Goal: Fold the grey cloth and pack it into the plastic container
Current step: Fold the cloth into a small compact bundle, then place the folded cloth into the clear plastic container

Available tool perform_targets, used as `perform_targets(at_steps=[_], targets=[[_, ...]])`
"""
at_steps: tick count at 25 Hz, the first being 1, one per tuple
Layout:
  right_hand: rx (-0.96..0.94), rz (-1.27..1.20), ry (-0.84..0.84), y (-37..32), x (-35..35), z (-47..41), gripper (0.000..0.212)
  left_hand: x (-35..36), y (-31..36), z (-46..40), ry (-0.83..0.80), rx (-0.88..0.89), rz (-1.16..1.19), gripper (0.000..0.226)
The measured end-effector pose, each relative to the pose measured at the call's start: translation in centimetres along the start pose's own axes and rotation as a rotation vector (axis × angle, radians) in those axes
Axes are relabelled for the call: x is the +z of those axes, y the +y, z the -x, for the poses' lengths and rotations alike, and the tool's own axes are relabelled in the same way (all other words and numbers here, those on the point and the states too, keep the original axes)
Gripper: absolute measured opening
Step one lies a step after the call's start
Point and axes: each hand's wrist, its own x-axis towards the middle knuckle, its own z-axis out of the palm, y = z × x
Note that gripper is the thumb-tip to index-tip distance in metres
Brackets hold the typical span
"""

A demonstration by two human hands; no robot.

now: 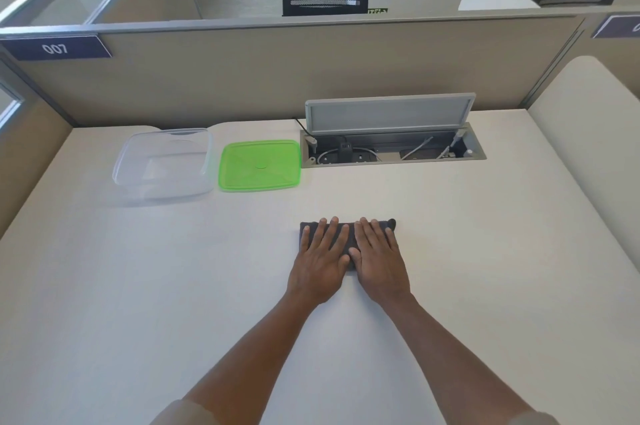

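Risk lies chiefly in the lift: the small dark grey folded cloth [346, 239] sits as a narrow bundle at the centre of the pale desk [138, 286], and I judge that if I raise it from one end only, the layers could slip and fall open, since nothing but my palms pins them now. A second hazard is the carry to the clear, lidless square plastic container [162, 166], which stands well apart at about ten o'clock from the cloth; a loose bundle could catch the rim and unfold. The bright green square plastic lid [259, 165] lies flat just beside the container, at about eleven o'clock, and could be knocked on the way across. The open grey cable hatch [391, 144] at about one o'clock is a lesser snag. My left hand [320, 258] and right hand [379, 253] both lie palm-down on the cloth, side by side with thumbs nearly touching. Fingers [329, 234] are extended flat and slightly spread, pressing, gripping nothing. The cloth is not yet in the container.
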Motion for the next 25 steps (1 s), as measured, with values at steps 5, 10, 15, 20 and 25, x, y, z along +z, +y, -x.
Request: perform_targets(at_steps=[5,10,15,20,25], targets=[[0.138,0.046,-0.027,0.4,-0.4,0.7,0.058,0.0,-1.0,0.4,0.016,-0.147,0.103,0.058],[0.392,-0.142,-0.004,0.0,-1.8,0.8,0.068,-1.0,-1.2,0.0,0.011,-0.398,0.352,0.057],[0.662,-0.327,-0.037,-0.2,-3.4,0.0,0.061,-2.3,-0.7,-0.9,0.078,-0.714,0.352,0.045],[0.836,-0.545,-0.216,0.6,-4.3,-0.9,0.065,-2.8,-1.6,-1.0,-0.005,-0.997,0.780,0.046],[0.808,-0.810,-0.318,2.4,-4.9,-0.8,0.049,-3.2,-3.4,-0.3,0.000,-1.034,1.171,0.051]])
